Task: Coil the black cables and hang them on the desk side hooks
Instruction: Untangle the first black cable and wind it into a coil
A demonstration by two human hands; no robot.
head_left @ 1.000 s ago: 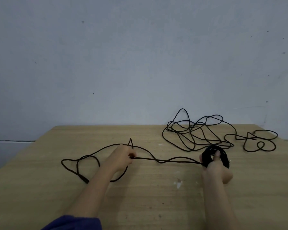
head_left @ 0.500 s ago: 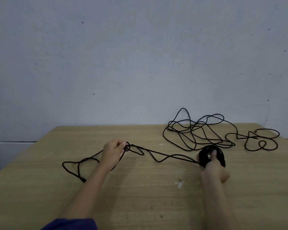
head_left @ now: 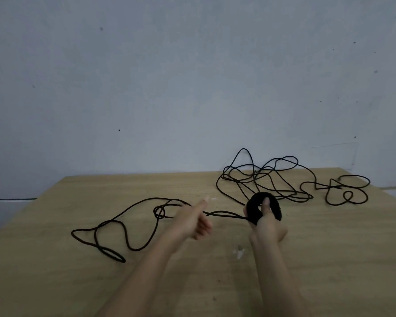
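Fingers of the right hand [head_left: 266, 221] clench the thick black cable coil [head_left: 264, 208]; the left hand [head_left: 193, 219] pinches its loose black strand [head_left: 224, 213], whose small loop [head_left: 159, 212] may tighten into a knot.

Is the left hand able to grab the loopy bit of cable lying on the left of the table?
Probably yes. The loose cable lies in the open on the table, just left of the left hand, with nothing between them. The right hand holds the coil.

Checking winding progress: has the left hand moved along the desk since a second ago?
Yes. The left hand has moved right along the desk, toward the coil in the right hand, away from the loose loops.
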